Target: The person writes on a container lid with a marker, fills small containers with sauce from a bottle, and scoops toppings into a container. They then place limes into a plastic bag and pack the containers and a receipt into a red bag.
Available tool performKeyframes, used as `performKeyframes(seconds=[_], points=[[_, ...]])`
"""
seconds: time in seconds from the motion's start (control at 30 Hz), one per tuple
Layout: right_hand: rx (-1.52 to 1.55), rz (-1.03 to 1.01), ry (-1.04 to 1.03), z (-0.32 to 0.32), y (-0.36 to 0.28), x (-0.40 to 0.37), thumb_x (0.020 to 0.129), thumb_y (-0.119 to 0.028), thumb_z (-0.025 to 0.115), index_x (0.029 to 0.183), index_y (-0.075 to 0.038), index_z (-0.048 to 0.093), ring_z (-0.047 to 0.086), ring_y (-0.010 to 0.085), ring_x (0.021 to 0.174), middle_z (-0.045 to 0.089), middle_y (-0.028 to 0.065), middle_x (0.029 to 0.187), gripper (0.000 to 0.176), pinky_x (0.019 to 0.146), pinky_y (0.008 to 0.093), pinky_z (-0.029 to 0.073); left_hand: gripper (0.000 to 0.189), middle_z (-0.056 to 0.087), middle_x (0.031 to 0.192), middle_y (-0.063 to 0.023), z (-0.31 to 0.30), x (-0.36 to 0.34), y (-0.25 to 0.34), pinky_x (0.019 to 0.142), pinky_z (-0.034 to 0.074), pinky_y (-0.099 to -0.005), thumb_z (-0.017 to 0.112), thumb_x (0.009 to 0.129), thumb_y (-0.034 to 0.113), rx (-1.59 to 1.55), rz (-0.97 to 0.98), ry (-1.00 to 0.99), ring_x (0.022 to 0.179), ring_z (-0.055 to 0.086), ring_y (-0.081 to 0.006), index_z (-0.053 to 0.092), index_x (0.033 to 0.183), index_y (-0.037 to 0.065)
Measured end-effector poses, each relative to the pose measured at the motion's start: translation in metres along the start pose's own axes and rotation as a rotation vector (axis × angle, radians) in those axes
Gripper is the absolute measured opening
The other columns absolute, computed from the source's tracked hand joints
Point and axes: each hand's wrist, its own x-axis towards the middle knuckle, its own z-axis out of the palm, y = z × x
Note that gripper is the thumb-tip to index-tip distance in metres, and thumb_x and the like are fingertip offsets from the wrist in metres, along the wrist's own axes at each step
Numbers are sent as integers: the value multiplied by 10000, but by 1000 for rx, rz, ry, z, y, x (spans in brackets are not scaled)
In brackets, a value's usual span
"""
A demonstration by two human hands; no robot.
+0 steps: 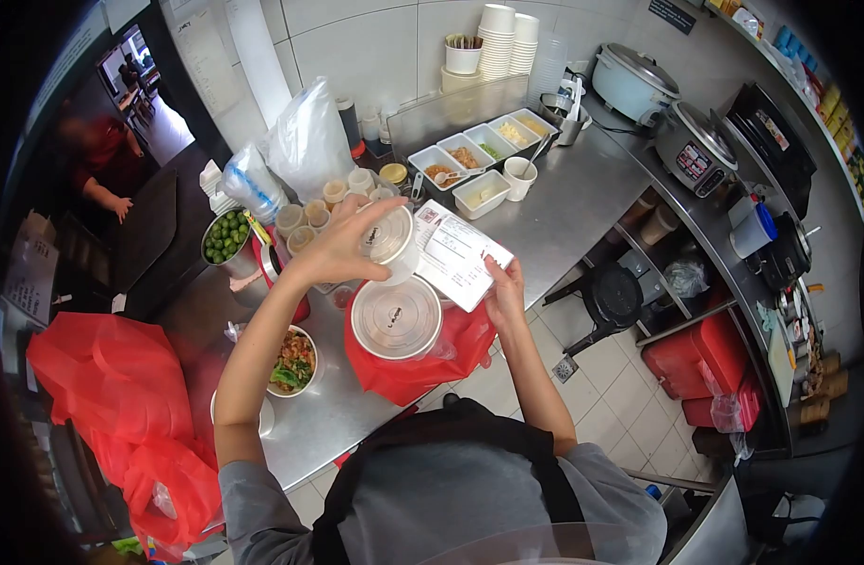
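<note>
My left hand (340,247) is closed round a round takeout container (390,237) with a clear, marked lid. Just below it, a larger lidded takeout bowl (397,318) sits on a red plastic bag (469,350) at the counter's front edge. Between the fingers of my right hand (504,284) is the edge of a white printed order slip (462,258), which lies beside the held container. Left of the red bag stands an open bowl of food (292,363) with greens and chopped pieces, near my left forearm.
Small lidded cups (305,226) crowd the counter behind my left hand. Topping trays (484,151) and a white mug (520,177) stand further back. A pot of green limes (226,237) and more red bags (112,395) are at left. Another person's hand (119,205) shows by the doorway.
</note>
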Motion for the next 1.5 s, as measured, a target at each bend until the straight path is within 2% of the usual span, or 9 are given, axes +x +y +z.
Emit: performKeyframes(seconds=[0.37, 0.77, 0.87, 1.0, 1.07, 1.17, 1.27, 1.4, 1.5], points=[[-761, -182, -110, -14, -3, 9, 791, -32, 616, 1133, 6, 527, 541, 138, 872, 585, 76, 997, 355, 781, 254, 443, 883, 357, 1188, -231, 7, -1, 2, 985, 316, -453, 714, 526, 216, 7, -9, -6, 1182, 322, -408, 376, 1342, 228], [-804, -216, -97, -16, -46, -4, 853, -169, 596, 1138, -3, 559, 531, 144, 969, 583, 95, 1083, 332, 844, 278, 411, 990, 300, 1238, -267, 100, 49, -7, 1010, 286, -477, 746, 496, 210, 114, -32, 38, 1195, 257, -461, 296, 1378, 241], [-839, -253, -2, -17, -58, 11, 901, -283, 530, 1157, -17, 556, 512, 134, 990, 587, 54, 1035, 370, 828, 259, 394, 1044, 172, 1357, -315, 83, 36, 10, 1028, 267, -480, 790, 552, 377, 157, -60, 12, 1256, 202, -499, 219, 1415, 246], [-929, -34, -15, -55, -34, 68, 898, -413, 497, 1143, -41, 574, 543, 148, 969, 606, 75, 1037, 452, 796, 273, 411, 964, 140, 1411, -318, 68, -10, 8, 1046, 246, -433, 712, 688, 475, -62, -35, 286, 1317, 194, -429, 196, 1426, 133], [-924, 269, -25, -71, -20, 95, 876, -459, 516, 1131, -33, 583, 561, 172, 960, 616, 105, 1047, 501, 815, 296, 430, 862, 365, 1300, -327, 69, -55, -11, 1008, 312, -395, 633, 779, 437, -78, -158, 373, 1233, 382, -378, 208, 1396, 10], [-749, 425, -179, -87, 3, 116, 835, -545, 528, 1143, -39, 582, 584, 174, 932, 629, 99, 1017, 595, 798, 298, 447, 783, 556, 1066, -292, 90, -130, -26, 805, 476, -340, 553, 841, 456, -325, -660, 175, 951, 602, -313, 243, 1358, -44], [-785, 306, -180, -77, 0, 120, 804, -432, 636, 1105, -9, 591, 611, 144, 791, 644, 85, 934, 521, 649, 255, 479, 723, 611, 985, -217, 159, -170, -45, 623, 535, -318, 517, 861, 486, -681, -981, 106, 788, 651, -253, 310, 1328, -25], [-1021, 55, -195, -61, -22, 124, 815, -168, 658, 942, 8, 613, 607, 111, 695, 652, 60, 814, 222, 617, 237, 491, 563, 650, 888, -104, 205, -169, -48, 587, 543, -315, 548, 871, 413, -1353, -858, 318, 723, 652, -206, 438, 1246, 9], [-1040, -112, -292, -39, -52, 124, 814, -96, 643, 833, -9, 607, 567, 78, 596, 634, 30, 712, 96, 544, 220, 455, 389, 639, 934, -80, 209, -189, -72, 577, 533, -297, 560, 879, 336, -1163, -808, 343, 745, 638, -149, 557, 1105, 18]])
